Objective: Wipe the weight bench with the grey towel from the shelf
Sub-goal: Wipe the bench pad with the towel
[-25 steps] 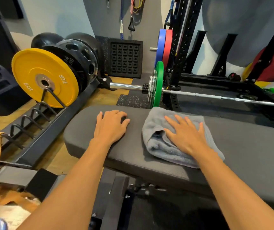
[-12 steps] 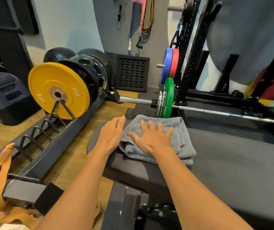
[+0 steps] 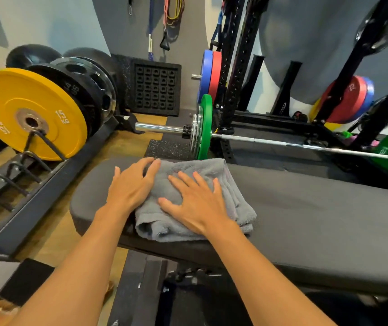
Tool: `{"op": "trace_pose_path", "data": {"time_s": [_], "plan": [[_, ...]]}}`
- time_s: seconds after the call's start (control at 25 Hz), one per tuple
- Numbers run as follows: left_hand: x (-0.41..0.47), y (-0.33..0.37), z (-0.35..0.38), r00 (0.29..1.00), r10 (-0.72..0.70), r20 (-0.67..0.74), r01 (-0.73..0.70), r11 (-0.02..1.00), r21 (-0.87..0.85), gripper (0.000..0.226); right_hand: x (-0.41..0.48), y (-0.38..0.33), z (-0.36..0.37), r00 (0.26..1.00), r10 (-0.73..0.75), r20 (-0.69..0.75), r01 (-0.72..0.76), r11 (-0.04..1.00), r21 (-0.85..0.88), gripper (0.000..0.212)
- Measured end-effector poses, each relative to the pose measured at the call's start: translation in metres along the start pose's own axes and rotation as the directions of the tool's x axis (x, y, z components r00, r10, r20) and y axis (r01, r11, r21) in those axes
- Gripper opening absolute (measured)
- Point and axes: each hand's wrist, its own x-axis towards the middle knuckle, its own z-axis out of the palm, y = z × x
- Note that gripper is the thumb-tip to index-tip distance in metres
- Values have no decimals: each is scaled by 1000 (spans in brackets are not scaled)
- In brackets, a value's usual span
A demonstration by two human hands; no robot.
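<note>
A yellow 15 kg plate (image 3: 27, 114) stands upright in a floor rack (image 3: 47, 184) with black plates (image 3: 87, 90) behind it, while a barbell (image 3: 270, 141) carrying a green plate (image 3: 205, 128) lies on the floor beside a black power rack (image 3: 233, 67) holding blue and red plates (image 3: 209, 74).

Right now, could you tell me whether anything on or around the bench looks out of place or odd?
Nothing stands out. The towel lies bunched near the bench's left end, with the right hand flat on it and the left hand at its left edge. The plates sit upright in their rack, and no spill or damage shows.
</note>
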Motion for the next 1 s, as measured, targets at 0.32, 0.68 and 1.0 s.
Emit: {"op": "trace_pose_path", "data": {"time_s": [0.32,0.68,1.0], "plan": [[-7,21,25,996,75,50,-79,992,93,54,-109,239,-53,807,583,-94,-591,798,-118,81],[-13,25,26,1000,14,1,-14,1000,-2,52,-4,80,-13,926,378,-16,-379,924,-58,90],[8,10,32,993,-118,-10,118,992,34,80,-33,84,-11,998,54,-13,-54,999,2,82]]}}
